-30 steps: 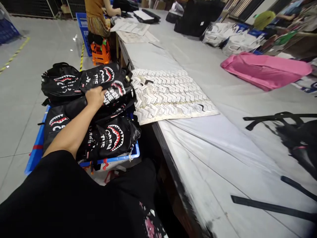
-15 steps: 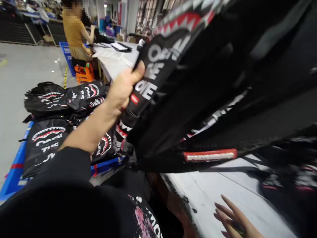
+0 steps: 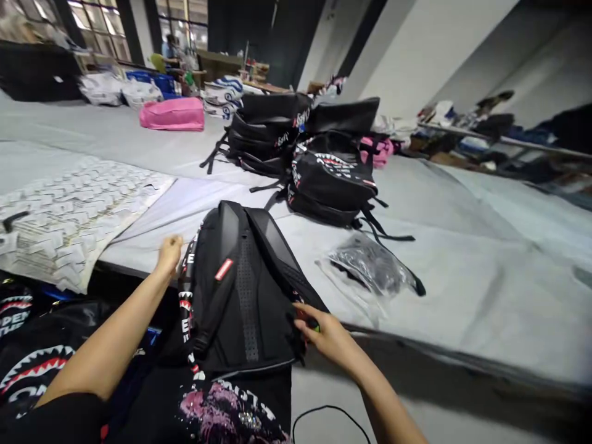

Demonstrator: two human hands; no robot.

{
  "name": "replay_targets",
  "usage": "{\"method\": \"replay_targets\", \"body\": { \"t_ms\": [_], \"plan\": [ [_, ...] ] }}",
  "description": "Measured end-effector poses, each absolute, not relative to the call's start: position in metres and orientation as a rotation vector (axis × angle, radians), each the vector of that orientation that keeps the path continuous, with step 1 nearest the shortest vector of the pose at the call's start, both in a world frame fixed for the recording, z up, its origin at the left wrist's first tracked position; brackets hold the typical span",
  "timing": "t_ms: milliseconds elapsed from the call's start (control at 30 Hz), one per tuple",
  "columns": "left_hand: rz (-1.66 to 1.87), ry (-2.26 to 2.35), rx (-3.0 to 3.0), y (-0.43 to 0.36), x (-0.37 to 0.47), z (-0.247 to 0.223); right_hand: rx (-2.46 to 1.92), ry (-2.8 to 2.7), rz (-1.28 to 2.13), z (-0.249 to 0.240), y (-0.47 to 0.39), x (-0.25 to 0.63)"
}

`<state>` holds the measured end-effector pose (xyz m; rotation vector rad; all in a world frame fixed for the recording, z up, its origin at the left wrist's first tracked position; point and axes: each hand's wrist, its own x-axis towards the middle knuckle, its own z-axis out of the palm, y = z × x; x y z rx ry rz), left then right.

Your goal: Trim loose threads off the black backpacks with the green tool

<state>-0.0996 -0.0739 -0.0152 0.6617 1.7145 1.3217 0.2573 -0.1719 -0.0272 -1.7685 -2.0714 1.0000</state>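
A black backpack (image 3: 245, 290) leans against the table edge in front of me, its back panel and shoulder straps facing up. White lettering and shark teeth run along its left side, and a small red label sits on one strap. Beside its upper left edge my left hand (image 3: 171, 251) is closed; what its fingers hold, if anything, is hidden. At the bag's lower right side my right hand (image 3: 319, 333) grips the edge. Tucked in that hand is a small green-and-black object (image 3: 314, 324), mostly covered by the fingers.
Several black backpacks (image 3: 330, 179) stand on the white table (image 3: 462, 283) ahead. Nearer lies a clear plastic bag (image 3: 370, 265) with dark contents. A pink bag (image 3: 172, 115) sits farther back. White printed sheets (image 3: 69, 216) cover the left. More shark-print backpacks (image 3: 41, 357) lie lower left.
My view has swung right to the table. The backpack, earlier lifted by my left hand, has come down against the table edge. My right hand, earlier spread, has closed on its side.
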Motion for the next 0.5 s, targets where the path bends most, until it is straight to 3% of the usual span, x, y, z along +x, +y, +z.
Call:
{"method": "replay_targets", "body": {
  "t_ms": [133, 267, 400, 500],
  "plan": [
    [1.474, 1.677, 1.516, -0.089, -0.07, -0.004, -1.732, -2.201, 0.882, -0.03, -0.139, 0.208],
    [0.95, 1.213, 2.683, -0.087, -0.044, -0.013, -1.793, -2.138, 0.855, -0.029, -0.116, 0.202],
    [1.148, 1.76, 2.418, -0.036, -0.065, -0.011, -1.922, -2.003, 1.085, -0.042, -0.155, 0.265],
    [0.929, 1.818, 2.44, 0.015, -0.068, 0.005, -2.027, -1.498, 1.724, -0.073, -0.212, 0.304]
  ]
}}
